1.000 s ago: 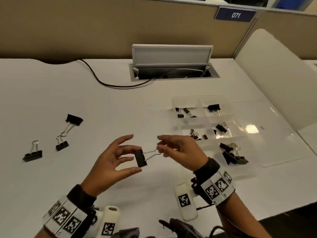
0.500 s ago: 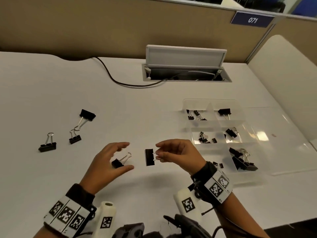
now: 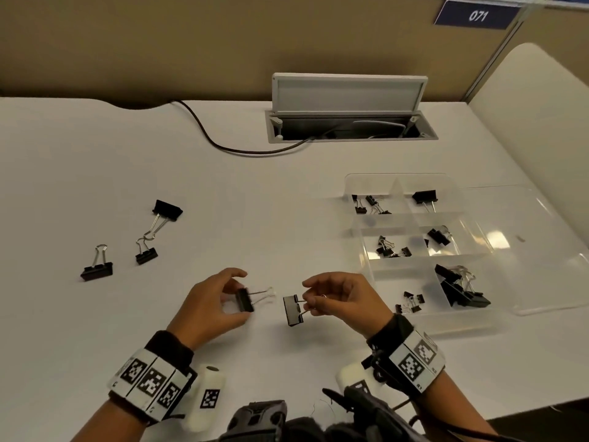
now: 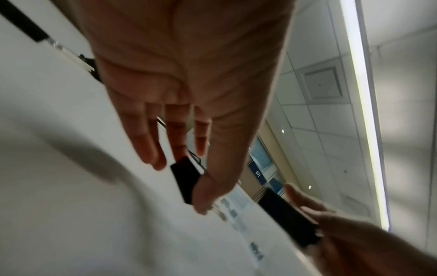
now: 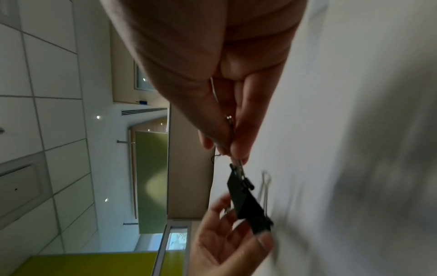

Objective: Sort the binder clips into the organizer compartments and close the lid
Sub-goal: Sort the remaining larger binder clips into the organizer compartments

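Note:
My left hand (image 3: 245,296) grips the black body of a binder clip (image 3: 244,299) between thumb and fingers, its wire handles pointing right. My right hand (image 3: 310,303) pinches the wire handles of a second black clip (image 3: 293,310), which hangs just above the table. The two clips are apart. The left wrist view shows the left clip (image 4: 187,179) under my thumb. The right wrist view shows the pinched clip (image 5: 238,188). The clear organizer (image 3: 360,237) sits to the right with clips in several compartments, and its lid (image 3: 541,250) lies open flat.
Three loose clips lie on the white table at the left: a large one (image 3: 168,209), a small one (image 3: 146,255) hooked to its handle, and another (image 3: 96,271). A cable (image 3: 204,132) runs to an open cable box (image 3: 350,122) at the back.
One second ago both hands held one clip together. My right hand then drew it away by its handles, and my left hand closed on another clip near the table.

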The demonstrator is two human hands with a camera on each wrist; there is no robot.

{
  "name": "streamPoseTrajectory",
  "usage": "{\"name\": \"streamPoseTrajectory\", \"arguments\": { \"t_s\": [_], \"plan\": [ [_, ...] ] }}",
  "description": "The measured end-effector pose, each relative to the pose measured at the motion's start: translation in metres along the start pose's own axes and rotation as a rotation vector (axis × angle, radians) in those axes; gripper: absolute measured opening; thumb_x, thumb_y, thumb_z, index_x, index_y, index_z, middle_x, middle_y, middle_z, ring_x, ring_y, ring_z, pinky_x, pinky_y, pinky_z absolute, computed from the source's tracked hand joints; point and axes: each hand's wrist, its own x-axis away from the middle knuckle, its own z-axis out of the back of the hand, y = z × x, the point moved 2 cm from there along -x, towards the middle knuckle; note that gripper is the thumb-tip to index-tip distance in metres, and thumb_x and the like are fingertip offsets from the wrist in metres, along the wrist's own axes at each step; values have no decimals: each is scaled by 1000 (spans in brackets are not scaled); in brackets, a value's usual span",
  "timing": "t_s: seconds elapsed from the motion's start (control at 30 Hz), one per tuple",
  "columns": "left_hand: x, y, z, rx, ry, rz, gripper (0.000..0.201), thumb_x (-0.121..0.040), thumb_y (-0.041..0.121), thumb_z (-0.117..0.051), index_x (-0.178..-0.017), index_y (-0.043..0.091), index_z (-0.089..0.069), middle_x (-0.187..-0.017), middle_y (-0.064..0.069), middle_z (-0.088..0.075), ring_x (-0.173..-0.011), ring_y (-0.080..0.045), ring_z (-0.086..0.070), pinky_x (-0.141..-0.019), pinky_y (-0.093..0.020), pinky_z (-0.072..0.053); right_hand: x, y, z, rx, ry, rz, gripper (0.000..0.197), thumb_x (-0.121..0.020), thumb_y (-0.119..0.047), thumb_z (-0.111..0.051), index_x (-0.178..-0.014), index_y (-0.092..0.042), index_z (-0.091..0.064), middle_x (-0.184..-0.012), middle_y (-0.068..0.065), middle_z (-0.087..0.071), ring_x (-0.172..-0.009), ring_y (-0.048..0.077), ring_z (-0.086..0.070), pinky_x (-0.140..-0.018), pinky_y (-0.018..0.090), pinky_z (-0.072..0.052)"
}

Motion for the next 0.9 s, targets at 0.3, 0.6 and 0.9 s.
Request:
{"name": "streamPoseTrajectory", "arguments": {
  "t_s": [0.3,0.6,0.9],
  "plan": [
    [10,32,-2,297,-104,-227,52,-66,28,-78,-116,27,-62,-111,18,-60,-104,-4,-62,-86,-13,-50,-20,-5,-22,16,62,-3,19,-73,1,-72,-83,-14,-68,-75,4,-71,-74,25,-69,-76,36,-57],
    [14,40,-2,375,18,-282,54,-67,41,-75,-116,24,-62,-111,12,-59,-105,-7,-62,-87,-14,-49,-17,-3,-29,88,85,32,11,-75,-11,-74,-81,-20,-70,-77,3,-70,-76,15,-67,-77,32,-56],
    [11,39,1,413,-9,-285,50,-69,37,-76,-115,21,-63,-113,12,-61,-107,-9,-62,-89,-17,-50,-15,2,-28,-144,59,-116,12,-80,-8,-68,-91,-6,-73,-85,13,-72,-81,25,-70,-72,28,-56]
  ]
}}
